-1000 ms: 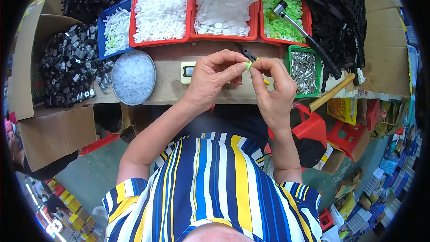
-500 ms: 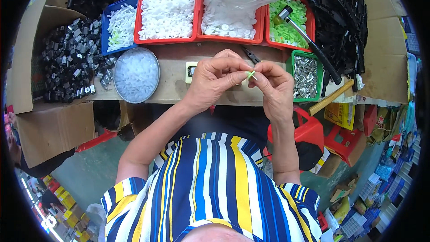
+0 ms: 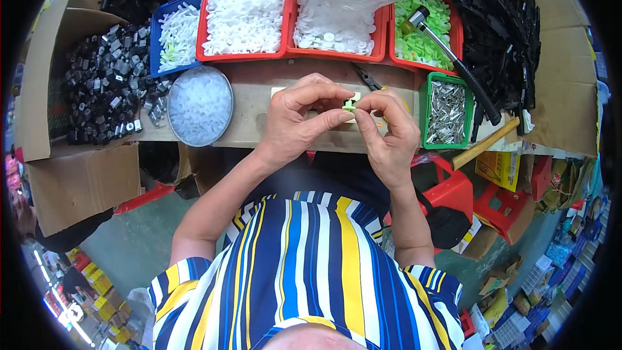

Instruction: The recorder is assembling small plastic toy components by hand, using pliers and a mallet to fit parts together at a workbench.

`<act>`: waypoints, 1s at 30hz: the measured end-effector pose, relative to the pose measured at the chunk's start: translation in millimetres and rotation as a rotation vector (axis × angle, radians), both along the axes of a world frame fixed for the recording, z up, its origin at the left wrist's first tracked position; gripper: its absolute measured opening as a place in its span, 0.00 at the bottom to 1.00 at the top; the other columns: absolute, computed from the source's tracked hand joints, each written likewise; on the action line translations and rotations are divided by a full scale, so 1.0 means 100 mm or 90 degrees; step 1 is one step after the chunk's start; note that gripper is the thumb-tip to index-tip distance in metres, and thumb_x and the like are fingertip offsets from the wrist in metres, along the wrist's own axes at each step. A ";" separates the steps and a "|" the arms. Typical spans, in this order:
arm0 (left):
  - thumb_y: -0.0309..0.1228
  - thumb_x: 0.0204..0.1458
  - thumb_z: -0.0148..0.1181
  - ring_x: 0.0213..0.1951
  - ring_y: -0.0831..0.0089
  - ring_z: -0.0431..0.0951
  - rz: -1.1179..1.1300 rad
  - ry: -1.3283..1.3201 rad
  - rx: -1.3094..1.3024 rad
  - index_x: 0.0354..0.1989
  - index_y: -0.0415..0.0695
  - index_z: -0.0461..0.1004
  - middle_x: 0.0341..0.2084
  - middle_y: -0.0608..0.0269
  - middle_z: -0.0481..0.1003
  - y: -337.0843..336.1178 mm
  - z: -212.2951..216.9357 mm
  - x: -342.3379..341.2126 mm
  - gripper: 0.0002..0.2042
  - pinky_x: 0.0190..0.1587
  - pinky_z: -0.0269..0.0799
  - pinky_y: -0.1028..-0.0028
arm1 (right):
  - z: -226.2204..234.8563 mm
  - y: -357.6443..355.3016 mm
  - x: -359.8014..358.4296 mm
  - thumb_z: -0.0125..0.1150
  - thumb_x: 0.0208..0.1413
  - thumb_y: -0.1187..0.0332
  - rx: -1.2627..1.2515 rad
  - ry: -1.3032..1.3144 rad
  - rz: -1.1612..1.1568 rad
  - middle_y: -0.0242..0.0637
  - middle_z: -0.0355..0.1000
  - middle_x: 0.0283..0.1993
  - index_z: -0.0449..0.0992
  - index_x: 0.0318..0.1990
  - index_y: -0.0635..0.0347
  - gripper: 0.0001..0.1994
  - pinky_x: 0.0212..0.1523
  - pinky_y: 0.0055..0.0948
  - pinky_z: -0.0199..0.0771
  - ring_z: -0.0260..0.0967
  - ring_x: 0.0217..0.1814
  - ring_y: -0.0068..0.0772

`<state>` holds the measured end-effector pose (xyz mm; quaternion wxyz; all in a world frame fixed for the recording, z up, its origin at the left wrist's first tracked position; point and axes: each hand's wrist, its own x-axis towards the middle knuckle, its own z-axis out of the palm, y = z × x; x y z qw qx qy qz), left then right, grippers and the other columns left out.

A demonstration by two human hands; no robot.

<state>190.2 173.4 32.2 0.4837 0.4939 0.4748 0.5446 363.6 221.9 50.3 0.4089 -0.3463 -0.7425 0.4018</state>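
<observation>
Above the table's front part, a small light green plastic piece point(image 3: 349, 105) is pinched between my two hands. My left hand point(image 3: 303, 111) closes thumb and forefinger on it from the left. From the right, the fingertips of my right hand point(image 3: 391, 131) press on the same piece. A pale yellow block point(image 3: 277, 90) lies behind my hands, mostly hidden by them. Just beyond my right hand rest pliers point(image 3: 367, 76) with dark jaws, their handles partly covered.
Red trays point(image 3: 289, 19) of white plastic parts line the back, with a hammer point(image 3: 447, 52) across the green-parts tray point(image 3: 393, 35). A green tray point(image 3: 426, 113) holds metal pins; a round dish point(image 3: 228, 100) holds translucent parts. A wooden stick point(image 3: 486, 144) juts over the edge.
Both hands have shifted slightly left with the green piece, which has turned. The thin pale pin seen sticking out of it earlier no longer shows. The view has moved a little.
</observation>
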 end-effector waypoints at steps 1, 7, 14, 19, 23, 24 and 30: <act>0.20 0.50 0.68 0.42 0.76 0.76 0.002 0.030 0.004 0.46 0.37 0.80 0.40 0.61 0.75 -0.01 0.00 -0.02 0.14 0.43 0.73 0.78 | 0.00 0.01 -0.01 0.64 0.51 0.80 0.015 -0.016 0.005 0.39 0.72 0.33 0.75 0.35 0.65 0.05 0.36 0.30 0.70 0.70 0.33 0.34; 0.24 0.46 0.71 0.35 0.72 0.76 0.129 0.231 0.080 0.43 0.38 0.81 0.35 0.60 0.76 -0.16 0.04 -0.14 0.14 0.37 0.72 0.75 | -0.17 0.08 -0.16 0.66 0.48 0.79 0.091 -0.075 0.046 0.40 0.70 0.36 0.76 0.35 0.64 0.07 0.38 0.35 0.69 0.71 0.37 0.39; 0.24 0.42 0.71 0.34 0.62 0.75 0.189 0.502 0.223 0.38 0.40 0.80 0.32 0.58 0.73 -0.32 -0.17 -0.34 0.13 0.36 0.71 0.68 | -0.33 0.14 -0.29 0.66 0.46 0.75 0.183 -0.179 0.079 0.38 0.68 0.40 0.77 0.34 0.59 0.07 0.43 0.38 0.65 0.68 0.44 0.41; 0.25 0.41 0.70 0.36 0.62 0.74 0.150 0.609 0.307 0.38 0.42 0.79 0.33 0.60 0.73 -0.33 -0.29 -0.29 0.14 0.37 0.71 0.65 | -0.28 0.15 -0.28 0.66 0.46 0.75 0.204 -0.243 0.091 0.37 0.69 0.41 0.77 0.33 0.58 0.06 0.44 0.39 0.65 0.68 0.46 0.40; 0.27 0.42 0.69 0.39 0.62 0.75 0.109 0.703 0.329 0.40 0.43 0.80 0.36 0.61 0.73 -0.32 -0.32 -0.27 0.14 0.39 0.70 0.66 | -0.23 0.14 -0.27 0.66 0.47 0.74 0.208 -0.277 0.096 0.36 0.69 0.41 0.77 0.33 0.58 0.06 0.46 0.39 0.64 0.68 0.47 0.40; 0.27 0.42 0.69 0.39 0.62 0.75 0.108 0.703 0.329 0.40 0.43 0.80 0.36 0.61 0.73 -0.31 -0.32 -0.26 0.14 0.39 0.70 0.66 | -0.22 0.16 -0.27 0.65 0.47 0.74 0.201 -0.283 0.108 0.36 0.69 0.41 0.77 0.33 0.58 0.06 0.46 0.39 0.64 0.68 0.47 0.40; 0.28 0.44 0.68 0.40 0.63 0.74 0.091 0.765 0.353 0.41 0.42 0.80 0.36 0.61 0.73 -0.31 -0.34 -0.27 0.14 0.40 0.70 0.65 | -0.24 0.18 -0.25 0.65 0.47 0.74 0.173 -0.272 0.117 0.36 0.69 0.41 0.77 0.35 0.59 0.06 0.48 0.39 0.65 0.68 0.48 0.40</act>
